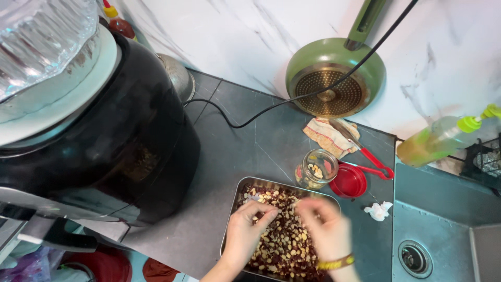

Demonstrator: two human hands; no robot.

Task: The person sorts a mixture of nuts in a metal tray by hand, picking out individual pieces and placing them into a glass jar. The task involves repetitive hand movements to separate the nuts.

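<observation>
Left hand (249, 230): over the near-left part of the tray, fingers bent and drawn together at the tips, pinching at the nuts; whether a piece is actually held between them cannot be told.

Right hand (323, 224): over the middle-right of the tray, blurred, fingers curled downward onto the nuts; how far it is closed and what it holds cannot be told. A woven band (335, 262) in yellow and brown circles the wrist.

Tray (236, 201): metal, rectangular with rounded corners, resting on the counter near its front edge. It holds a layer of nuts (284, 245), pale kernels mixed with dark red-brown skins or pieces.

Jar (316, 169): small, glass, open, standing just beyond the tray's far right corner, with a few pale kernels inside.

Lid (348, 181): red, round, lying just right of the jar.

Scissors (365, 151): red handles, blades resting on a checked cloth (326, 136) behind the jar.

Crumpled paper (378, 210): white, small, right of the tray, near the sink.

Counter (229, 151): dark grey stone.

Sink (433, 245): steel, at the right, drain visible.

Appliance (104, 141): large, black, rounded (left side of the counter), with a black cord (292, 98) trailing across the wall.

Pan (334, 78): green, hanging against the white marbled wall.

Squeeze bottle (443, 138): clear, green cap, amber liquid, far right.
</observation>
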